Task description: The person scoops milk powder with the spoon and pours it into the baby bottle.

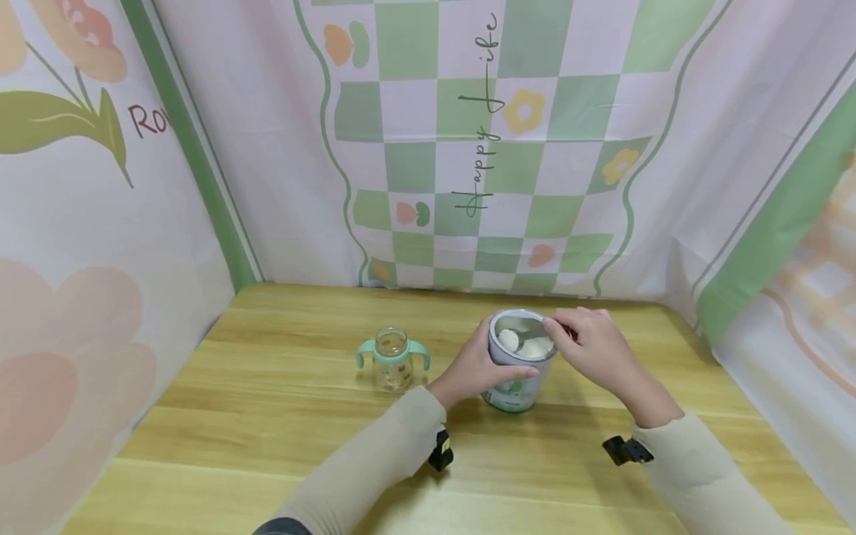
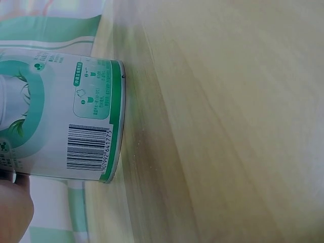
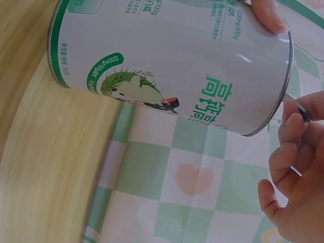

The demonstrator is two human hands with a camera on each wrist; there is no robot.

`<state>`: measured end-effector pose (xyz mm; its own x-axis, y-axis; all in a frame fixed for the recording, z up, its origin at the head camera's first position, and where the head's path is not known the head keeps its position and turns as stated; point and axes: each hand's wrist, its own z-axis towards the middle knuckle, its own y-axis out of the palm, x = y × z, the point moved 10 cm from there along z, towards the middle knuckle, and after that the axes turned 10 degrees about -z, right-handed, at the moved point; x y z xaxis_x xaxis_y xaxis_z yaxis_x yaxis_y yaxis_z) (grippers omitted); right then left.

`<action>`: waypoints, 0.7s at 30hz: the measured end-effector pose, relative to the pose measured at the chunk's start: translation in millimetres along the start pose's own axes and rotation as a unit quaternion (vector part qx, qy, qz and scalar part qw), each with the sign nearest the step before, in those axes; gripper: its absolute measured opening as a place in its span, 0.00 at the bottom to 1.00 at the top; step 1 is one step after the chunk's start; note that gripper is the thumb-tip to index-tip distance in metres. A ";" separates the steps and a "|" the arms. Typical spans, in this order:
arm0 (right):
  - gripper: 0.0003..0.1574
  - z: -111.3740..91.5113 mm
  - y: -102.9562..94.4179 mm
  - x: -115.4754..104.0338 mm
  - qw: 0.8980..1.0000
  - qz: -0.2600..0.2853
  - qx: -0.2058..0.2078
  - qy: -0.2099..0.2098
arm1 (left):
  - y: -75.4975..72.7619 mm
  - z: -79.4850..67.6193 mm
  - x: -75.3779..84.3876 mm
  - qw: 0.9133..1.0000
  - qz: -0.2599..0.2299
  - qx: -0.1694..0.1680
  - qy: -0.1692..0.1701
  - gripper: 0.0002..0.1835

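Observation:
A white and green milk powder can (image 1: 511, 394) has its open mouth facing up in the head view, with pale powder (image 1: 537, 347) inside. My left hand (image 1: 471, 369) grips the can round its upper side, the thumb across the front. At the rim, my right hand (image 1: 591, 345) pinches the end of a metal spoon (image 3: 304, 110). The spoon's other end reaches into the can, next to a heap of powder (image 1: 508, 339). Left of the can stands a clear baby bottle (image 1: 393, 371) without a lid, with two mint-green handles (image 1: 419, 353).
The wood-grain table (image 1: 267, 416) carries the can and bottle. Behind it hangs a curtain (image 1: 461, 260) with a green and white check print, and more printed cloth (image 1: 154, 245) closes in the left and right sides.

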<state>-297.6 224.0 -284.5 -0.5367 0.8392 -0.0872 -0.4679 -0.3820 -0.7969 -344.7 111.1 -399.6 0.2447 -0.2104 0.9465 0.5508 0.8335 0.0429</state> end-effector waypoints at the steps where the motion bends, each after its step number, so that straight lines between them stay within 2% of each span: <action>1: 0.21 -0.2 -0.8 -0.4 1.000 0.001 0.003 -0.002 | 0.0 0.0 -0.1 1.000 0.001 0.001 -0.001 0.47; 7: 0.19 -3.1 -2.1 2.0 0.999 0.048 0.003 0.004 | 0.1 -0.7 0.3 1.000 0.003 0.004 -0.004 0.46; 12: 0.15 -10.0 3.5 14.9 0.994 0.084 -0.025 0.066 | -0.3 -0.7 0.3 1.000 0.011 0.007 -0.006 0.47; 15: 0.15 -14.4 6.3 24.1 0.989 0.095 -0.036 0.103 | -0.3 0.0 0.4 1.000 0.011 0.006 -0.002 0.48; 21: 0.19 -22.5 10.0 35.9 0.983 0.117 -0.040 0.136 | -0.2 0.2 -0.2 1.000 0.014 0.004 0.001 0.48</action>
<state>-305.7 259.0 -309.0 -0.4106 0.8087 -0.4212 -0.2914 -0.5540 -0.7798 -345.0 111.1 -399.8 0.2619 -0.1871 0.9468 0.5370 0.8434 0.0181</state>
